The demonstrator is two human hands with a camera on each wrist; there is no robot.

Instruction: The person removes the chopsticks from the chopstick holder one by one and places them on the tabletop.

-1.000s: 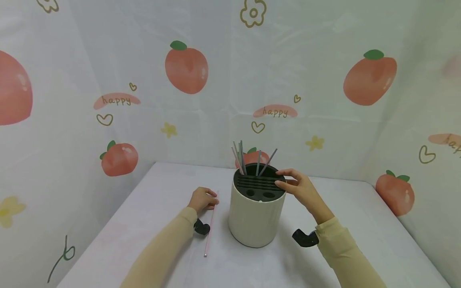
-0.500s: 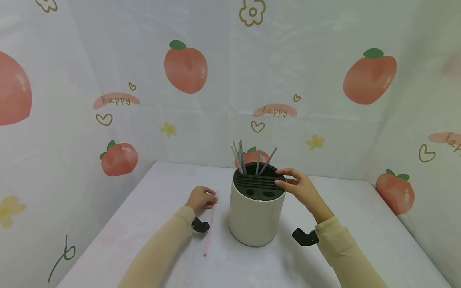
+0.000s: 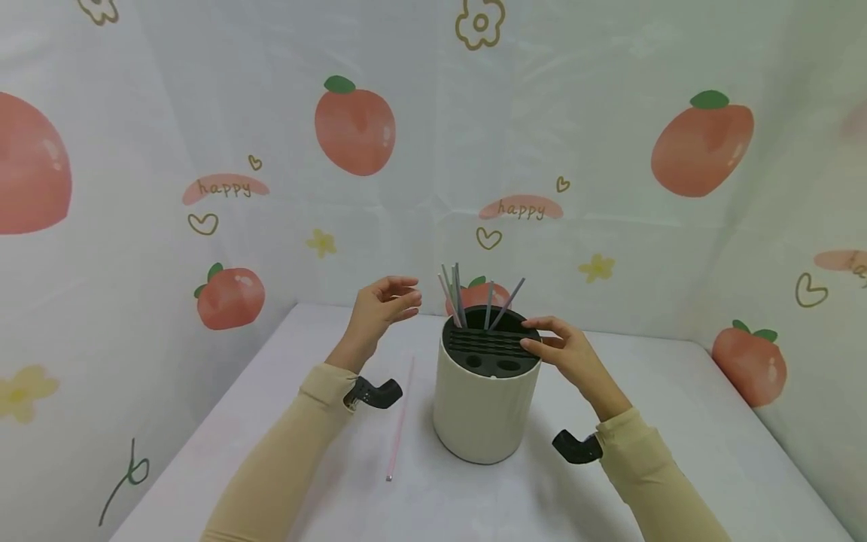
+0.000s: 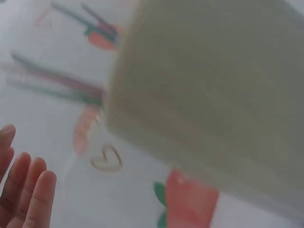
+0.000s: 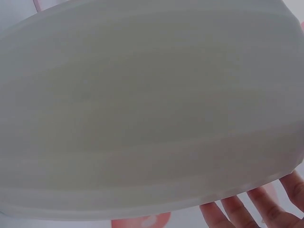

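Cream-coloured and upright on the white surface (image 3: 677, 406), the holder (image 3: 484, 418) stands before us in the head view, its thin sticks (image 3: 458, 293) leaning in the rear compartment (image 3: 511, 319), probably because that opening is much wider than they are. The right hand (image 3: 572, 357) grips the rim with thumb and fingers, we judge to steady it. The left hand (image 3: 386, 305) hovers left of the sticks, fingers loosely parted, holding nothing we can see. A pink stick (image 3: 401, 421) lies beside the holder, well inside the surface's left edge. In the left wrist view, we find those fingers nearly straight and apart from the holder, the backdrop (image 4: 61, 123) showing in the gap, which suggests room to move. In the right wrist view, the holder's wall fills most of the frame and fingertips meet its edge; we cannot tell how firm the hold is.
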